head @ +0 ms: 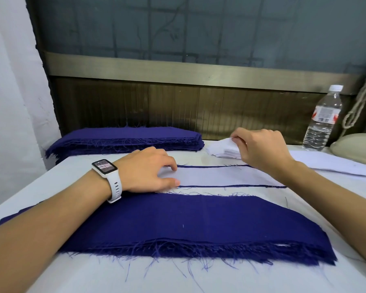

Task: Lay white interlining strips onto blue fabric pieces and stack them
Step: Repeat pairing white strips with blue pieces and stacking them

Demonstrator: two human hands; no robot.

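On the white table (114,275) a thick stack of frayed blue fabric (188,220) lies along the near edge, loose threads trailing from it. Behind it, mid-table, a white interlining strip (216,176) covers a blue piece (220,186), which shows only as thin edge lines. The left hand (148,170), with a white watch (106,168) on the wrist, rests bent fingertips on that strip, gripping nothing. The right hand (260,149) pinches the top of a small pile of white strips (224,149) near the far edge. Another blue stack (125,138) sits in the far left corner. A ribbed plastic bottle (323,119) stands far right beside a cream object (355,144), cut off and hard to identify.
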